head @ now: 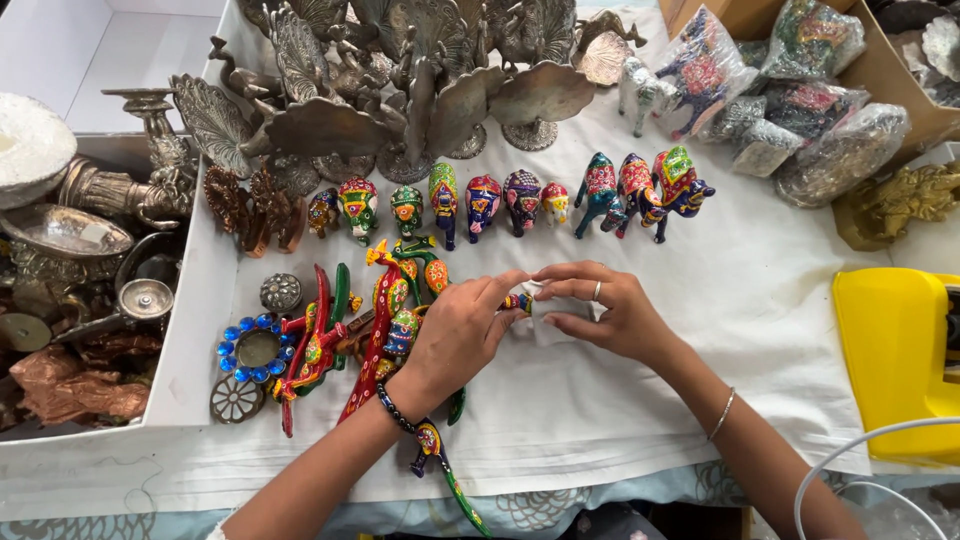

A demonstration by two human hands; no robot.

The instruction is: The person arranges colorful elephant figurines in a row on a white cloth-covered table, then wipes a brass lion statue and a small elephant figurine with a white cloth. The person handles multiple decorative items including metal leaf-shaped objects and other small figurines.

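Fingers of left hand (462,335) and right hand (612,312) pinch together one small painted figurine (518,301) at centre of frame, above white cloth (760,300) on worktop.

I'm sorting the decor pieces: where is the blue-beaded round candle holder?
The blue-beaded candle holder lies left of the left hand, beside the painted birds.

Bare white cloth (760,330) lies open in front of and to the right of the right hand (610,315), out to the yellow device (895,360). Left of the left hand (455,335), painted peacock figures (385,320) crowd the cloth. Behind both hands, a row of small painted animals (500,200) bars the way, with metal peacocks (410,90) behind it. Wrapped figurines (790,110) fill the far right.
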